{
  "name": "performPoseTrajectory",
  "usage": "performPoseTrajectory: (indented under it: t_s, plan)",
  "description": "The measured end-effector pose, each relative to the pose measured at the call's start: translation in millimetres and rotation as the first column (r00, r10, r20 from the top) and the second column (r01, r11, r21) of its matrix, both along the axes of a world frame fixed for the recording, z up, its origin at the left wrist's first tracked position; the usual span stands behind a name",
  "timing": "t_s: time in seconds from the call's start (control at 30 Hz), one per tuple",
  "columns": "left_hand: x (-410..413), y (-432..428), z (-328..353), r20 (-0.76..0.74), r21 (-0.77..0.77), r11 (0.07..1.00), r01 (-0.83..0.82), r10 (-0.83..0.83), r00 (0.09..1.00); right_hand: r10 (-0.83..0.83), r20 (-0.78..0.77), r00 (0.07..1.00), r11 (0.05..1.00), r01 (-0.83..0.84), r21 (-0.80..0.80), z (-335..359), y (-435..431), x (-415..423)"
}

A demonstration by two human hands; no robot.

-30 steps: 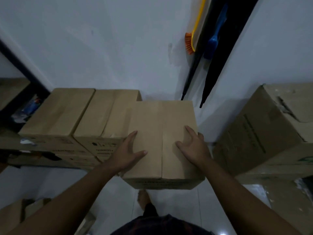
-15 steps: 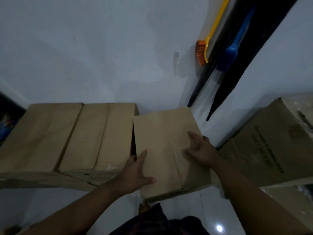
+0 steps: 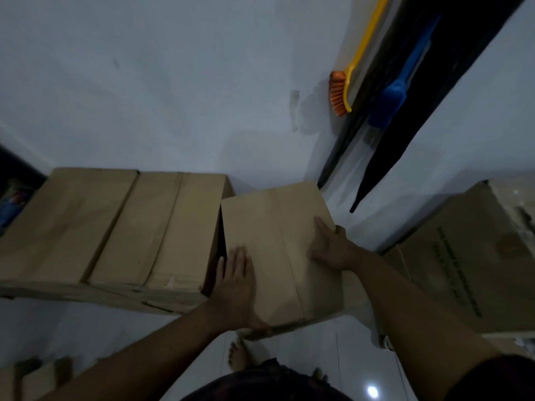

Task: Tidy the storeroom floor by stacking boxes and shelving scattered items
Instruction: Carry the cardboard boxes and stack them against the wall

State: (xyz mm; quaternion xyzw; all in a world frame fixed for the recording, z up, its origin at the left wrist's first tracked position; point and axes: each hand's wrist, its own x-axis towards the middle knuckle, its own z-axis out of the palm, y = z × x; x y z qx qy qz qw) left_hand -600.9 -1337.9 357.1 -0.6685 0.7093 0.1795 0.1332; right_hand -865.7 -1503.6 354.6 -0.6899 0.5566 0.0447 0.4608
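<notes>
Head cam, wide-angle, aimed fwd/down, close over box (image 3: 275, 227)

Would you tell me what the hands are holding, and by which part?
The cardboard box: left hand flat on its top near the left edge, right hand gripping its right edge.
</notes>
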Motion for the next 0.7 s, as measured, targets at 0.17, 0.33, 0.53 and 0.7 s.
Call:
performPoseTrajectory:
  t_s: [0.17, 0.33, 0.53, 0.7]
  plan:
    - [1.2, -19.5, 5.6, 0.073, 0.088, 0.987, 0.133, -0.139, 0.988, 0.009, -0.036, 0.999, 0.993, -0.013, -0.121, -2.8, 2.9, -4.5]
    - [16.1, -23.4, 11.3, 0.059, 0.008, 0.993, 0.12, -0.12, 0.991, -0.123, -0.141, 0.982, 0.88, 0.043, -0.472, 2.0, 24.8, 11.7]
    - [40.7, -22.2, 8.3, 0.076, -0.072, 0.989, 0.127, -0.122, 0.99, 0.026, -0.183, 0.983, 0.895, -0.104, -0.433, -12.4, 48.7, 11.8]
    - [69.2, -30.9, 14.8, 0.114, -0.074, 0.989, 0.125, -0.116, 0.987, 0.186, -0.139, 0.973, 0.946, -0.215, -0.241, -5.9, 50.2, 7.3]
